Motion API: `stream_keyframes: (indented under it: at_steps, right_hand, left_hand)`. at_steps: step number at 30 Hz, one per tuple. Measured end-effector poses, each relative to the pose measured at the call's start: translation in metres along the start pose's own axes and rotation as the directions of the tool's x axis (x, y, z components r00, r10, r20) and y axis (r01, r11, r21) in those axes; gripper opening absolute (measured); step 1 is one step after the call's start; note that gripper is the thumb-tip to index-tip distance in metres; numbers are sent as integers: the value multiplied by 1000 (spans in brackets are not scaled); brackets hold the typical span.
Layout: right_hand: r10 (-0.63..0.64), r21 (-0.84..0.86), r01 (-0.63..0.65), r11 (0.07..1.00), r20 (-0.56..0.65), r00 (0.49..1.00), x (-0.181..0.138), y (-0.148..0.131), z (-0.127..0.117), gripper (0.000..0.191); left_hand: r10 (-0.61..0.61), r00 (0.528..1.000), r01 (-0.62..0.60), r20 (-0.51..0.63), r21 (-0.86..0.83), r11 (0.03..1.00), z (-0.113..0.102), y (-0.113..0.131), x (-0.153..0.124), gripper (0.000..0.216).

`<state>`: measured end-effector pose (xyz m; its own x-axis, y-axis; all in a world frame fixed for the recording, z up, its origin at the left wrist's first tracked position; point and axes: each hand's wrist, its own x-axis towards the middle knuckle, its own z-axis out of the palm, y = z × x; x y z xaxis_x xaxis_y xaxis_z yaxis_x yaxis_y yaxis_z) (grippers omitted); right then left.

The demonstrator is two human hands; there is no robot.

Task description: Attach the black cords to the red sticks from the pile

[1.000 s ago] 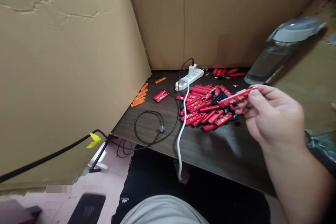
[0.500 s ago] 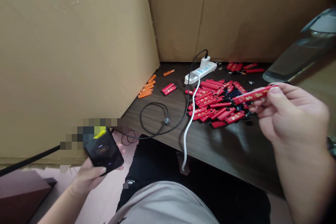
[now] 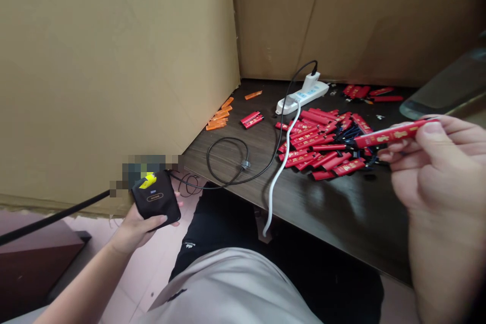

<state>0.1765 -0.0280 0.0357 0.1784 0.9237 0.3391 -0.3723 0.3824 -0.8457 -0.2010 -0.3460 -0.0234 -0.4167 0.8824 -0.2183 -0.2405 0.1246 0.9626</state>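
Note:
My left hand (image 3: 142, 225), low at the left below the table edge, is closed around a black power bank (image 3: 159, 202) with a yellow sticker and an outlined oval label. Cables run to its pixelated upper end. In my right hand (image 3: 440, 167), thumb and fingers pinch a flat red lighter (image 3: 391, 135) with gold characters, raised near the right side of the table. Beyond that hand lies a pile of similar red lighters (image 3: 315, 136), some with dark ends. Two more red lighters (image 3: 251, 120) lie side by side to the left of the pile.
A white power strip (image 3: 304, 97) has a charger and white cord plugged in. Black cable (image 3: 228, 139) loops across the dark table (image 3: 322, 212). Orange pieces (image 3: 218, 119) lie by the left cardboard (image 3: 114, 61). A clear bottle (image 3: 444, 86) leans at right; more red lighters (image 3: 355, 92) lie behind.
The view has shifted, so the table things appear a little higher and farther right. Both hands keep their holds on the power bank and the red lighter.

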Motion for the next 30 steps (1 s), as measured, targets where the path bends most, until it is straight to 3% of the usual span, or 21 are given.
stream_keyframes:
  at_steps: [5, 13, 16, 21, 25, 30]
  right_hand:
    - [-5, -21, 5, 1000, 4, 1000, -2, -1, 1, 8]
    - [6, -9, -6, 1000, 27, 1000, -4, -4, 2, 7]
    - [21, 7, -22, 1000, 25, 999, -5, -5, 3, 8]
    - [34, 7, -34, 999, 22, 999, -5, -5, 4, 7]
    - [64, 2, -64, 998, 10, 998, -5, -5, 4, 5]
    - [71, -9, -70, 997, 3, 998, -5, -6, 4, 4]
  left_hand:
    - [41, 993, -33, 113, -73, 997, -4, 0, -1, 62]
    - [1, 996, 6, 88, -79, 997, -2, 2, -1, 59]
    - [-24, 990, 38, 137, -103, 994, -2, 3, -3, 57]
    - [-23, 960, 130, 280, -370, 920, 1, 0, -11, 60]
    - [-38, 974, 155, 225, -530, 833, 11, -2, -17, 60]
    - [-231, 961, 275, 149, -546, 791, 26, -1, -16, 62]
